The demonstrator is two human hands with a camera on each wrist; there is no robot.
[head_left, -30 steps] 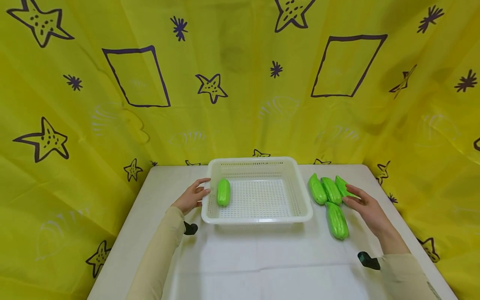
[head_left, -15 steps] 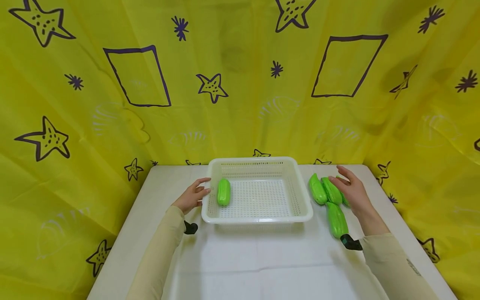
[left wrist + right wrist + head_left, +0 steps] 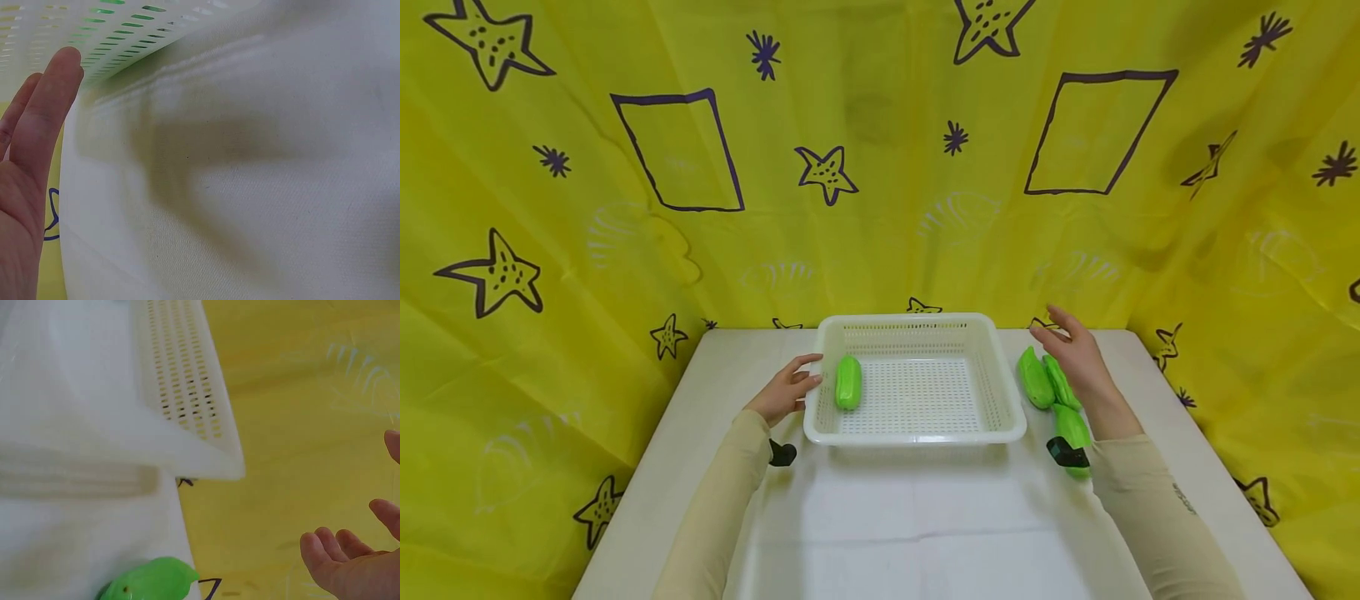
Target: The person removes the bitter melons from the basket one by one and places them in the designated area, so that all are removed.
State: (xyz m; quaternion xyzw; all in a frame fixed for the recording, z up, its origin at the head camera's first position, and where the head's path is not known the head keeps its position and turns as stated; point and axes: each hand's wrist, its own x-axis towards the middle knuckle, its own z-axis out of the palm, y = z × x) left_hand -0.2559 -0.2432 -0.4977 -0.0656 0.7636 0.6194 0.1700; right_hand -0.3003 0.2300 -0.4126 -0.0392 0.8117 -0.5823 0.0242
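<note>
In the head view a white plastic basket (image 3: 917,439) stands on the table. One bright green, ridged, gourd-like vegetable (image 3: 848,383) lies inside it near the left wall. My left hand (image 3: 784,393) is at the basket's left side with its fingertips against or very near the wall; the left wrist view shows extended fingers (image 3: 47,119). Over the green vegetables (image 3: 1036,379) right of the basket, my right hand (image 3: 1075,354) hovers with spread fingers and holds nothing. Hand and forearm cover part of that group. The right wrist view shows one green vegetable (image 3: 153,581) below.
A white cloth covers the table (image 3: 910,517). Yellow curtain (image 3: 880,250) with dark star drawings hangs behind and on both sides, close to the table's edges. A black wrist device (image 3: 782,453) sits by the left wrist, another (image 3: 1066,452) by the right.
My right hand has moved left and away from me, from the rightmost green vegetable to above the group. My left hand and the basket stay in place.
</note>
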